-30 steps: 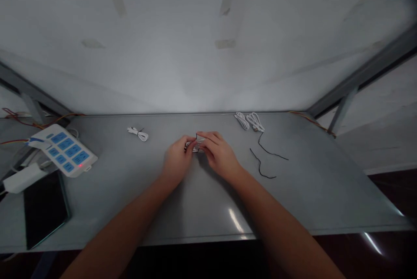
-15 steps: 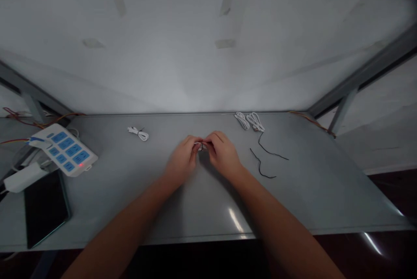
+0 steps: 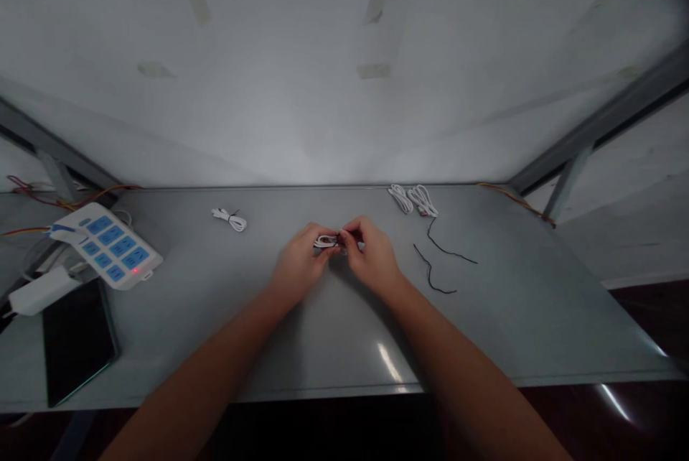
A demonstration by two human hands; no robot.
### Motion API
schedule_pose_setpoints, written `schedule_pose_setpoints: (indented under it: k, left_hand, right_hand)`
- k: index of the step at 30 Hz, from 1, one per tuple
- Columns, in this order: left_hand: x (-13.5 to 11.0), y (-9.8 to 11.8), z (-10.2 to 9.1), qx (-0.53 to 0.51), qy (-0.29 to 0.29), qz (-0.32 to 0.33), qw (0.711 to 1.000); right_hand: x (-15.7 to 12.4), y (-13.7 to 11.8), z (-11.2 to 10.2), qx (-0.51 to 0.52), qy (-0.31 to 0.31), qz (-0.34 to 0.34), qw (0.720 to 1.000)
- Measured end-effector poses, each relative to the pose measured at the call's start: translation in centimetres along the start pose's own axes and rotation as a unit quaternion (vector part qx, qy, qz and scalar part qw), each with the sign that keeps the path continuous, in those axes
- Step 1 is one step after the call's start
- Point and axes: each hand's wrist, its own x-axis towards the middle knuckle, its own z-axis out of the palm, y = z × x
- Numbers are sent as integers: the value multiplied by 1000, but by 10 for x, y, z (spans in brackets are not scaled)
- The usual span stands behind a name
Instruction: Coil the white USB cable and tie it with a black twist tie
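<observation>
My left hand (image 3: 297, 266) and my right hand (image 3: 370, 254) meet over the middle of the grey table (image 3: 334, 332). Both pinch a small coiled white cable (image 3: 326, 240) with a thin black tie around it, held between the fingertips just above the tabletop. Part of the coil is hidden by my fingers. The fingers of both hands are curled closed on it.
A tied white cable bundle (image 3: 230, 219) lies to the left, two loose white coils (image 3: 413, 199) at the back right, and two black ties (image 3: 438, 263) near them. A white power strip with blue sockets (image 3: 108, 245), a white adapter (image 3: 37, 291) and a dark tablet (image 3: 75, 341) sit at the left edge.
My hands have stayed in place while the fingers worked the black tie round the coil. The white coil now shows more plainly between my fingertips.
</observation>
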Motion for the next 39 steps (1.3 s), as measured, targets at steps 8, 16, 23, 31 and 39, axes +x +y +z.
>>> schedule_pose_setpoints:
  k: [8, 16, 23, 31, 39]
  left_hand:
    - [-2, 8, -1, 17, 7, 5, 1000]
    - [3, 6, 0, -252, 11, -130, 959]
    - [6, 7, -5, -378, -6, -212, 901]
    - [5, 4, -3, -376, -5, -224, 899]
    - [7, -5, -1, -257, 4, -122, 959]
  right_hand:
    - [3, -5, 0, 48, 16, 23, 998]
    - [15, 3, -14, 264, -89, 129, 952]
    - [14, 5, -17, 138, -66, 53, 987]
    - [9, 0, -11, -17, -29, -160, 987]
    - [9, 15, -3, -56, -17, -182, 982]
